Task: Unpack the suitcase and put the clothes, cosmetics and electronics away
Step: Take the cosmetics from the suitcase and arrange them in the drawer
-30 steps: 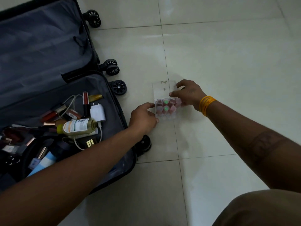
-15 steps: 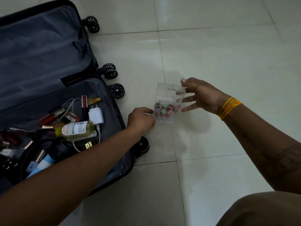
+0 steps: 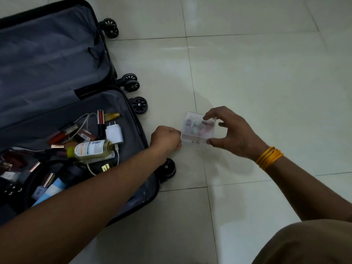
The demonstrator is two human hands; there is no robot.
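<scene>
Beside the open suitcase (image 3: pixel 80 119), on its right, the clear plastic case (image 3: pixel 198 130) now has its lid folded down over the small pots; half a second ago it stood up. The right hand (image 3: pixel 234 134) pinches the lid, the left hand (image 3: pixel 165 139) grips the case's near edge. Once it is closed, I judge it can be put away with the cosmetics.

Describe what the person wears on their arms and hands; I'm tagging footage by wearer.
Both forearms are bare, with no sleeves or gloves. The right wrist carries a bundle of thin orange-yellow thread bands. The left hand shows no ring, watch or band.
</scene>
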